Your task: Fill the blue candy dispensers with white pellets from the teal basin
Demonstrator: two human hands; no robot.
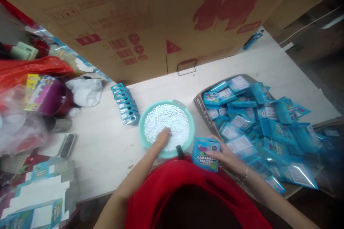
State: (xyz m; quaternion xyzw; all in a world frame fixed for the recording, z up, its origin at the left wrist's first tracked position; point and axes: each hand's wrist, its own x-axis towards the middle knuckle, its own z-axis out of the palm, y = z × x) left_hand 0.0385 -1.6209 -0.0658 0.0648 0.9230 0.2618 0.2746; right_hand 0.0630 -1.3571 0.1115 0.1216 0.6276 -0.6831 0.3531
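Observation:
My left hand point(163, 136) reaches into a round mint-green basin point(143, 142) of small white pellets point(176, 120). Its fingers are drawn together among the pellets, their tips partly buried. My right hand point(224, 155) grips a blue box point(205, 154) printed "CARAMELO MACIZO", with the thumb on its front. The box is held near my body, just right of the basin. Beside that hand, an open carton point(204, 112) is heaped with similar blue boxes point(242, 121), many in shiny clear wrap.
A row of small blue boxes point(125, 103) stands left of the basin. Behind rises a large cardboard box point(150, 25). At the left lie a white scale point(60, 145), a purple container point(53, 96), plastic bags point(21, 125) and flattened blue-and-white cartons point(40, 193).

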